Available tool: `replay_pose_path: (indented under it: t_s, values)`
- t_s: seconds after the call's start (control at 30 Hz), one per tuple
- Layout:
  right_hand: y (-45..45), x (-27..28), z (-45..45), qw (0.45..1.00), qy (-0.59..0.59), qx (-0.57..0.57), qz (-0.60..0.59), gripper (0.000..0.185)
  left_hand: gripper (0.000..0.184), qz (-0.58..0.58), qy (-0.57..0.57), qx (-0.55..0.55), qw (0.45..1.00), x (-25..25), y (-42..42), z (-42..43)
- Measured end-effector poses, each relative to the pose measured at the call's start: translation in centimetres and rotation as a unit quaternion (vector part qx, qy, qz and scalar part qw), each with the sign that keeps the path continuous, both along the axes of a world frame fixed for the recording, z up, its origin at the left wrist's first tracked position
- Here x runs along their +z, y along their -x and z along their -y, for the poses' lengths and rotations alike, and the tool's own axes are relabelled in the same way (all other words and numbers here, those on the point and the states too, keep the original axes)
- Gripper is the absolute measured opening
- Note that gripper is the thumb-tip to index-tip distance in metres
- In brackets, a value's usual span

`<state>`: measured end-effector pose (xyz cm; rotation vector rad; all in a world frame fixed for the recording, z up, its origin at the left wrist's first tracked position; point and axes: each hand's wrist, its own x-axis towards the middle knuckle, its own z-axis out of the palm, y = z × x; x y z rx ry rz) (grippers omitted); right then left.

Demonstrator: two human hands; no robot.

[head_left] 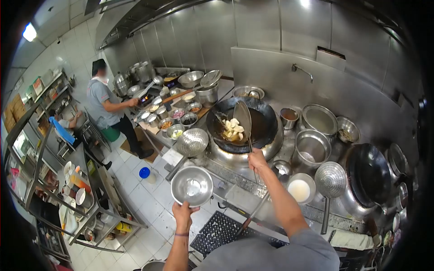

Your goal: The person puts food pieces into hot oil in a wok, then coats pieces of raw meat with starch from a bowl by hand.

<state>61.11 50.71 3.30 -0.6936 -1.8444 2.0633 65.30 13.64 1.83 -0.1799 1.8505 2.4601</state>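
Observation:
My left hand (184, 213) grips the rim of an empty steel bowl (191, 185), held in front of the stove edge with its inside facing up. My right hand (257, 159) is closed around the handle of a wire mesh strainer (243, 116). The strainer is tilted over a large black wok (269, 118) with dark liquid in it. Pale food pieces (232, 129) lie at the strainer's left edge; whether they rest on the mesh or in the wok I cannot tell. A perforated ladle (193, 142) lies left of the wok.
Right of the wok stand a steel pot (313, 147), a bowl of white liquid (299, 190), another perforated ladle (330, 179) and a second wok (368, 174). Ingredient bowls (175, 131) line the left counter. A co-worker (103, 97) stands beyond it. A black mat (217, 232) covers floor nearby.

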Motion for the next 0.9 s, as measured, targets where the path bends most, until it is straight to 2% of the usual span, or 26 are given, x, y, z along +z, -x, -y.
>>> replay_pose_path:
  t_s: [0.07,0.13,0.2,0.27,0.33,0.4,0.43,0.5,0.7,0.73,0.77,0.8,0.9]
  values:
    - [0.1,1.0,0.1,0.988,-0.141,-0.008,0.057,0.016,0.026,0.062,-0.003,0.042,0.997,-2.0,-2.9,3.0]
    - [2.2,-2.8,-1.7,0.922,-0.381,-0.053,-0.032,0.041,0.023,0.06,-0.024,0.065,0.996,-2.8,-5.3,5.3]
    - [1.9,-1.5,-0.7,0.908,-0.406,-0.104,0.003,0.047,0.021,0.063,-0.042,0.091,0.993,-3.4,-7.4,7.1]
    - [1.0,-0.1,-0.1,0.919,-0.381,-0.101,0.004,0.051,0.02,0.073,-0.055,0.116,0.989,-4.0,-9.2,8.6]
    - [1.6,-2.9,-1.1,0.869,-0.467,-0.141,-0.077,0.038,0.018,0.083,-0.066,0.124,0.987,-4.8,-10.4,9.6]
    - [0.6,-1.5,-1.3,0.962,-0.271,-0.024,-0.009,0.026,0.016,0.102,-0.088,0.134,0.982,-5.3,-11.2,10.1]
    - [0.1,-0.8,-1.3,0.986,-0.165,0.031,0.025,0.02,0.014,0.111,-0.086,0.127,0.982,-4.9,-11.8,10.1]
    - [-0.4,-0.9,-0.4,0.995,-0.102,-0.001,-0.012,0.013,0.013,0.118,-0.084,0.109,0.983,-5.0,-12.3,10.3]
    - [-5.6,1.0,-0.8,0.983,0.018,-0.141,-0.117,0.003,0.012,0.146,-0.08,0.086,0.982,-6.5,-13.3,11.6]
    - [-6.8,0.1,-1.9,0.967,0.09,-0.15,-0.185,0.006,0.012,0.147,-0.079,0.089,0.982,-7.0,-13.4,12.0]
    - [-8.8,1.2,-2.0,0.957,0.124,-0.17,-0.199,0.011,0.014,0.163,-0.072,0.093,0.98,-8.2,-13.4,12.5]
    - [-10.4,1.3,-2.6,0.949,0.117,-0.207,-0.207,0.011,0.015,0.169,-0.073,0.092,0.979,-8.3,-13.8,12.8]
    - [-16.1,-2.5,-7.5,0.921,0.223,-0.187,-0.258,0.009,0.02,0.174,-0.084,0.11,0.975,-8.5,-14.4,13.3]
